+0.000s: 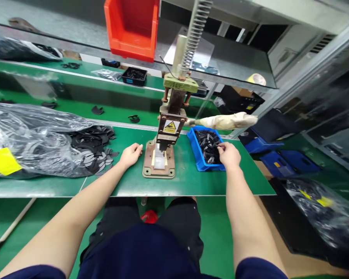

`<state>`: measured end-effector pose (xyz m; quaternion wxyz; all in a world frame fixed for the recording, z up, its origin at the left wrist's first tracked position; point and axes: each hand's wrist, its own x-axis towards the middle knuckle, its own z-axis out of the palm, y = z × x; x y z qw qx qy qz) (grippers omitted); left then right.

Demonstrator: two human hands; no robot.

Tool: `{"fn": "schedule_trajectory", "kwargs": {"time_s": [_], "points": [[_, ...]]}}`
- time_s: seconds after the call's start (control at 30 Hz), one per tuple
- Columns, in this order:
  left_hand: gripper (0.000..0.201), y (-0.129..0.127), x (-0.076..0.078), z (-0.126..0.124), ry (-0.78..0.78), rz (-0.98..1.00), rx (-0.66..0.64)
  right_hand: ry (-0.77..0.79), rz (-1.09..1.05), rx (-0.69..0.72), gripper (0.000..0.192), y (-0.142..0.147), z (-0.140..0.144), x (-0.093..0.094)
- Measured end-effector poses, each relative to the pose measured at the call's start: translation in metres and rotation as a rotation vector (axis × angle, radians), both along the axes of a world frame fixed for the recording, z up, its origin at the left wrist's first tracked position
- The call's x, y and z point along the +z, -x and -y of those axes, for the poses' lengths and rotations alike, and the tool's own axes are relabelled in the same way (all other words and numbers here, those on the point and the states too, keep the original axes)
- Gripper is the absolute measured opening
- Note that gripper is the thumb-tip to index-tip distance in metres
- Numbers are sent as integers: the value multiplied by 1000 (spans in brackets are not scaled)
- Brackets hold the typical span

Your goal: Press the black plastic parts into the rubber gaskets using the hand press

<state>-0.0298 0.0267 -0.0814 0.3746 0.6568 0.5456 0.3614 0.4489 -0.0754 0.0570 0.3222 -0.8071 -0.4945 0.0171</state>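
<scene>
My left hand rests on the green tabletop, left of the hand press. Its fingers are curled closed and nothing shows in them. A pale strip lies on the base of the press, beneath the ram. My right hand reaches over the right edge of a blue bin full of small black plastic pieces. Thumb and fingers pinch at one small black piece there, mostly hidden by the fingertips. The press's wrapped lever handle sticks out to the right above the bin.
On the left lies a clear plastic bag spilling black curved parts. Behind, a green ledge carries a few loose black parts and a small black tray. A red-orange bin sits on the grey shelf above.
</scene>
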Motion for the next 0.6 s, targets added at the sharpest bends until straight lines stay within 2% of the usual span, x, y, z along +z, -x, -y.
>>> {"fn": "schedule_trajectory", "kwargs": {"time_s": [0.13,0.23,0.3,0.37,0.43,0.53,0.6], "points": [[44,0,3,1,13,192,39,-215,-203,15,36,34,23,0],[42,-2,8,12,-12,351,153,-311,-392,106,40,88,46,-19],[40,-5,15,30,-79,398,187,-321,-529,176,40,130,61,-37],[34,-9,26,57,-174,393,125,-307,-667,239,40,169,75,-52],[27,-15,40,88,-266,353,5,-283,-794,294,39,200,86,-62],[20,-22,62,128,-354,287,-172,-242,-948,357,37,228,96,-68],[16,-25,72,143,-392,275,-247,-215,-1021,384,36,238,99,-70]]}}
